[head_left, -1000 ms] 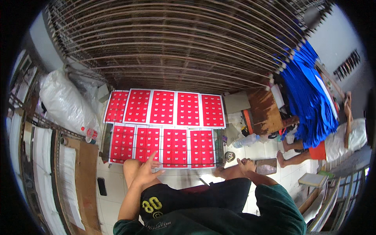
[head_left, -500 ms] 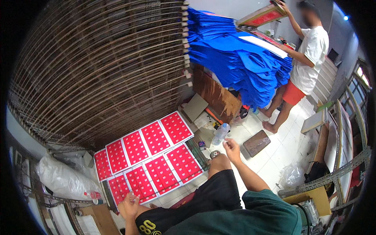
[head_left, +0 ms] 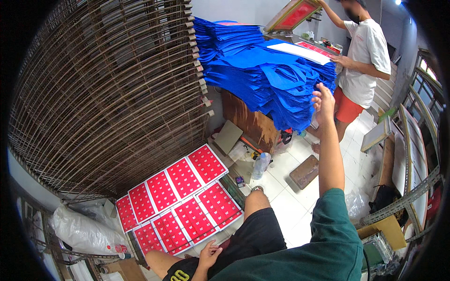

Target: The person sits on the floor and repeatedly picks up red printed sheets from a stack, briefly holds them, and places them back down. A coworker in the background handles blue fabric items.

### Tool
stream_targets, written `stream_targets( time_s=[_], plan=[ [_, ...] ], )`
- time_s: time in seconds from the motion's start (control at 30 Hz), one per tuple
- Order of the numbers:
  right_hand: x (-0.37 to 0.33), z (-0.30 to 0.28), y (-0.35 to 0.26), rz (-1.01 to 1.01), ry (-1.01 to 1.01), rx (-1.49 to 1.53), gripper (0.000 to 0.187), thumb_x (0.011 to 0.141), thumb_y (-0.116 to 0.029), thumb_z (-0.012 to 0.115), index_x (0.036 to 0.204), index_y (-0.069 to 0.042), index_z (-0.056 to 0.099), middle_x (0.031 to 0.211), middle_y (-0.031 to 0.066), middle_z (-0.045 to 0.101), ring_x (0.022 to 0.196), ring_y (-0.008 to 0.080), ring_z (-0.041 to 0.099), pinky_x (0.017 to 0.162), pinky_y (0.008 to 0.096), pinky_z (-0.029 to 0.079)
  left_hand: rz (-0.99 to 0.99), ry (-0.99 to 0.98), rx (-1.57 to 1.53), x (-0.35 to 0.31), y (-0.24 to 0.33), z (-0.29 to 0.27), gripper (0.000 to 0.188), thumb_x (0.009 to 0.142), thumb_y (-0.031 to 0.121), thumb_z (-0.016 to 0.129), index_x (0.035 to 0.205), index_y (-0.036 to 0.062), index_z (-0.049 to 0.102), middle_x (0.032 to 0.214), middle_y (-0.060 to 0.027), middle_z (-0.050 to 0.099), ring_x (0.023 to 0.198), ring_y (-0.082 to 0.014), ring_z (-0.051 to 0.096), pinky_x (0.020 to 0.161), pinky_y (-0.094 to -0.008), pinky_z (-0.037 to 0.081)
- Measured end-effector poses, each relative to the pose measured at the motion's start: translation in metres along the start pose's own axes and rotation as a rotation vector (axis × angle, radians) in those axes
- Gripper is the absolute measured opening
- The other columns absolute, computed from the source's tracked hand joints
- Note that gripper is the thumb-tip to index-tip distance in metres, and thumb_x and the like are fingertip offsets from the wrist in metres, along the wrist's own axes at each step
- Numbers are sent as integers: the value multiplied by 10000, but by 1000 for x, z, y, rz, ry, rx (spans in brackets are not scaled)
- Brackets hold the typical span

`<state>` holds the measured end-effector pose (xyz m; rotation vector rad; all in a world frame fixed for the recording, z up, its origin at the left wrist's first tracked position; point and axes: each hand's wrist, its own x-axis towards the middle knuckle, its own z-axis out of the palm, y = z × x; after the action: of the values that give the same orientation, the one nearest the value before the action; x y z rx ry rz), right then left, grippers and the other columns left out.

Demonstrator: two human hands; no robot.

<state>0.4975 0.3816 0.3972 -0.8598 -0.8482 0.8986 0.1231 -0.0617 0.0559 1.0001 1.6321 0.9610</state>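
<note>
Out ahead to the right, my right arm is stretched, and my right hand point(head_left: 323, 104) is open with its fingers slightly bent and nothing in it. In the picture it overlaps the edge of a large pile of blue bags point(head_left: 276, 79) with loop handles; whether it touches them I cannot tell. Resting low over my lap, my left hand point(head_left: 209, 256) is open and empty. Red sheets with white borders and small white prints point(head_left: 190, 226) lie in two rows on a rack tier to the left. Another red printed sheet point(head_left: 315, 48) lies beyond the pile beside a white sheet point(head_left: 300, 53).
A tall rack of wire tiers point(head_left: 108, 93) rises at left. A person in a white shirt point(head_left: 370, 56) holds up a framed screen point(head_left: 293, 15). On the tiled floor are a plastic bottle point(head_left: 260, 165) and a brown slab point(head_left: 303, 172). Metal shelving point(head_left: 398, 203) stands at right.
My right hand has reached forward and right, from above my knee to the blue pile. My left hand has drawn in toward my lap. The view has shifted.
</note>
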Motion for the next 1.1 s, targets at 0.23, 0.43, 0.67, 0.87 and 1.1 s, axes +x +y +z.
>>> stream_targets(
  time_s=[0.23, 0.43, 0.67, 0.87, 1.1],
  plan=[
    [45, -21, -2, 79, -27, 82, 460, 783, -372, 641, 1083, -49, 510, 875, 98, 562, 709, 163, 568, 571, 244, 450, -204, 58, 13, 30, -40, -6, 492, 754, 212, 708, 1151, 4, 505, 894, -135, 614, 784, -175, 609, 698, -262, 485],
    [79, -42, 4, 104, 74, 212, 476, 786, -363, 645, 1095, -34, 494, 922, 104, 538, 804, 173, 567, 668, 254, 502, -236, 59, -69, 30, -29, 1, 495, 767, 195, 699, 1163, -8, 482, 878, -130, 611, 800, -160, 597, 680, -260, 482],
    [116, -46, 0, 29, 30, 213, 606, 786, -398, 626, 1176, 20, 425, 1002, 180, 492, 893, 250, 536, 751, 317, 472, -254, 101, -33, 28, -36, -1, 528, 760, 187, 702, 1187, 11, 447, 854, -106, 594, 793, -158, 580, 689, -269, 471],
    [138, -46, 5, 39, 60, 241, 640, 787, -397, 625, 1200, 36, 399, 1049, 210, 481, 937, 278, 542, 790, 333, 477, -250, 86, -6, 30, -34, -3, 570, 752, 191, 707, 1200, -22, 425, 895, -142, 605, 799, -164, 598, 691, -275, 483],
    [133, -49, 22, 91, 14, 256, 679, 777, -391, 642, 1225, 41, 372, 1139, 249, 474, 997, 299, 549, 849, 339, 488, -276, 95, -19, 29, -49, 0, 574, 752, 211, 710, 1201, -9, 427, 872, -137, 598, 806, -163, 587, 705, -281, 476]
  ],
)
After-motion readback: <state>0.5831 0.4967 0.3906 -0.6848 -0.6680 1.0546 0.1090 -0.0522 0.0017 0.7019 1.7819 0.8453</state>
